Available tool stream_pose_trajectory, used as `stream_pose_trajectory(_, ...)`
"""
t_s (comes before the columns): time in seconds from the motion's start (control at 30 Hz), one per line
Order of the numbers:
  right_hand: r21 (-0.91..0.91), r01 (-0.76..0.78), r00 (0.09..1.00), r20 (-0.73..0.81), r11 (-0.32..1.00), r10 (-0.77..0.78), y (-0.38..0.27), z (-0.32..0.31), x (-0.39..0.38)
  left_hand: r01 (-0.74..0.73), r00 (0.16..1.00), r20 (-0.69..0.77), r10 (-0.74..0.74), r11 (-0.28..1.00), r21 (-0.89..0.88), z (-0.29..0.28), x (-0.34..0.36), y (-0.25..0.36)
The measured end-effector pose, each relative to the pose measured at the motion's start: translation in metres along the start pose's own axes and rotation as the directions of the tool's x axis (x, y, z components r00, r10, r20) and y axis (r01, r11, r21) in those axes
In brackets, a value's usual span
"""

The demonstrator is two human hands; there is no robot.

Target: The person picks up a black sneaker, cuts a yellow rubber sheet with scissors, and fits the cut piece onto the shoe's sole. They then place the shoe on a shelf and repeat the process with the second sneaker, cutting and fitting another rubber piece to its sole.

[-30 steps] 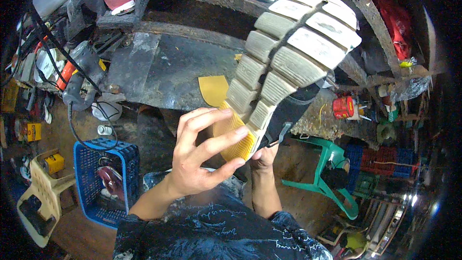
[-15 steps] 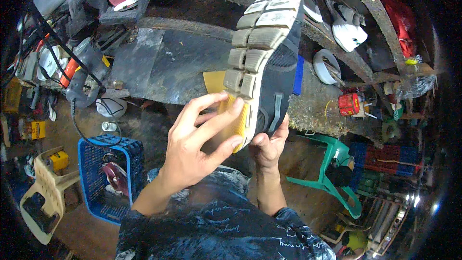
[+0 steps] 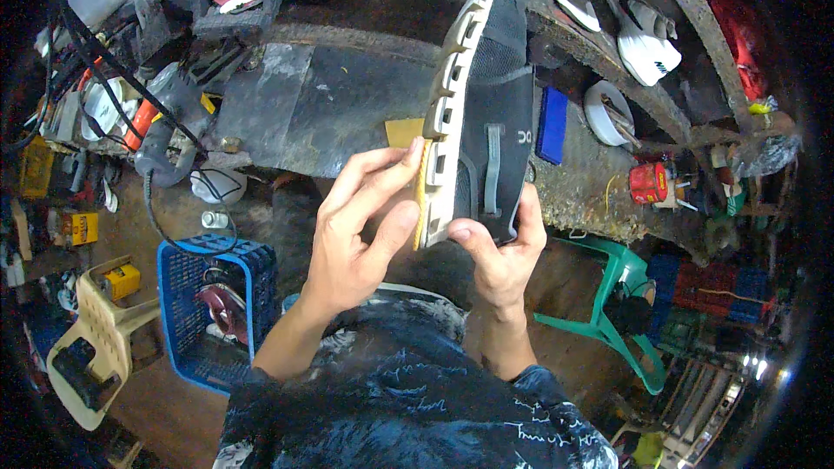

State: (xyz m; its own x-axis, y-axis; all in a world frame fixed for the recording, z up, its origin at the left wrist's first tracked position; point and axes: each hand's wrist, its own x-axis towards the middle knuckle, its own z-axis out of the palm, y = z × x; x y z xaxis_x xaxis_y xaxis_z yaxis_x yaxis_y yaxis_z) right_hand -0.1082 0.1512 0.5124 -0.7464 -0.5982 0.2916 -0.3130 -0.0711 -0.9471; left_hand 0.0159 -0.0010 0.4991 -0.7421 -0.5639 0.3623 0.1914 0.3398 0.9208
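A black mesh sneaker [image 3: 499,113] with a thick off-white segmented sole is held upright in front of me, toe up and side toward me. My right hand [image 3: 501,265] grips its heel end, thumb by the sole and fingers around the far side. Against the heel part of the sole lies a thin yellow ribbed sole piece [image 3: 422,200], seen edge-on. My left hand [image 3: 360,239] presses that piece with its fingertips, the thumb near its lower end. Behind the sole, a flat tan-yellow piece [image 3: 402,132] rests on the bench.
On the dark workbench [image 3: 347,91] lie a blue block [image 3: 552,125], a white bowl [image 3: 608,113] with sticks, a red can [image 3: 647,182] and a corded grey-orange power tool [image 3: 161,143]. White sneakers [image 3: 647,52] sit on the shelf. Below stand a blue crate [image 3: 217,313] and a green chair [image 3: 608,287].
The sneaker has turned from showing its underside to showing its side, with the sole now nearly edge-on. My right thumb has come round onto the heel by the sole.
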Motion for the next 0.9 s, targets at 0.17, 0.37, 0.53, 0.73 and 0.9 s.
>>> stream_pose_trajectory(0.17,0.060,-0.051,0.998,0.027,0.997,0.050,-0.009,0.001,0.006,0.103,0.994,-0.021,-0.108,0.982,-0.157,0.001,-0.006,-0.001)
stream_pose_trajectory(0.37,0.035,-0.126,0.991,0.042,0.991,0.124,-0.024,0.002,0.015,0.158,0.982,0.153,-0.107,0.912,-0.378,-0.010,-0.007,-0.003)
stream_pose_trajectory(0.53,0.016,-0.175,0.982,0.072,0.984,0.174,-0.023,0.014,0.020,0.251,0.960,0.226,-0.165,0.864,-0.435,-0.019,-0.007,-0.004)
stream_pose_trajectory(0.73,-0.057,-0.170,0.973,0.150,0.984,0.177,-0.023,0.024,0.028,0.267,0.961,0.180,-0.211,0.883,-0.387,-0.027,-0.007,-0.004)
stream_pose_trajectory(0.9,0.058,-0.053,0.955,0.294,0.997,0.034,-0.032,0.022,0.037,0.170,0.985,0.055,-0.163,0.875,-0.453,-0.037,-0.012,-0.005)
